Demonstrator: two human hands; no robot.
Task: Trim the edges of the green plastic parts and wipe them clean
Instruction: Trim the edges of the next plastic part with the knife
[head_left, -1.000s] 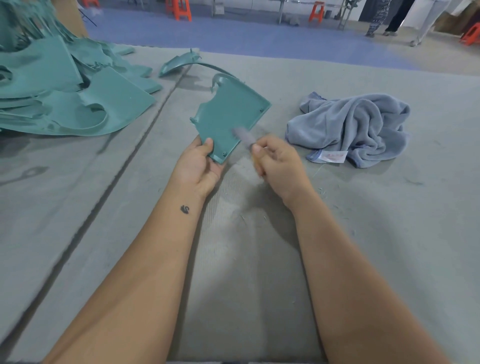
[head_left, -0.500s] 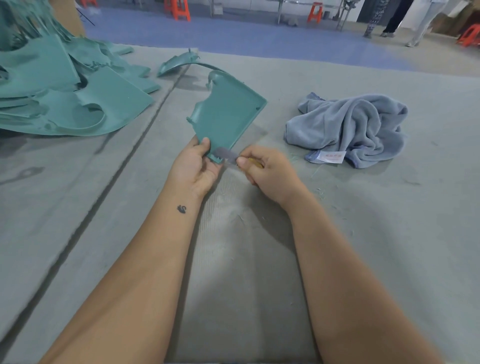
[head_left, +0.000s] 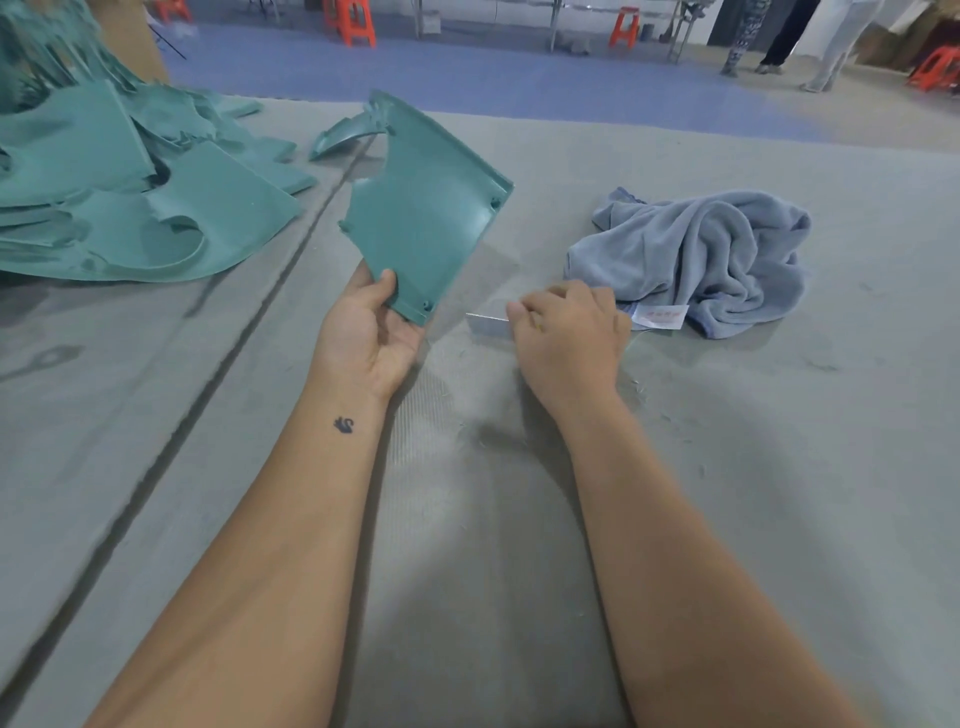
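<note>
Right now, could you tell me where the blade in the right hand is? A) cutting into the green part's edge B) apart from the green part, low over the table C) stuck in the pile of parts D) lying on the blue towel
B: the blade in the right hand sits low by the table, with a clear gap to the green part that the left hand holds up.

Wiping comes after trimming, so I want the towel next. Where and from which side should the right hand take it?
Judging by its pose, grab the towel at its near-left folds, beside the white label. It lies crumpled in raised ridges on the table, easy to pinch from above. The right hand is right next to that edge but grips the blade, so set that down first.
</note>
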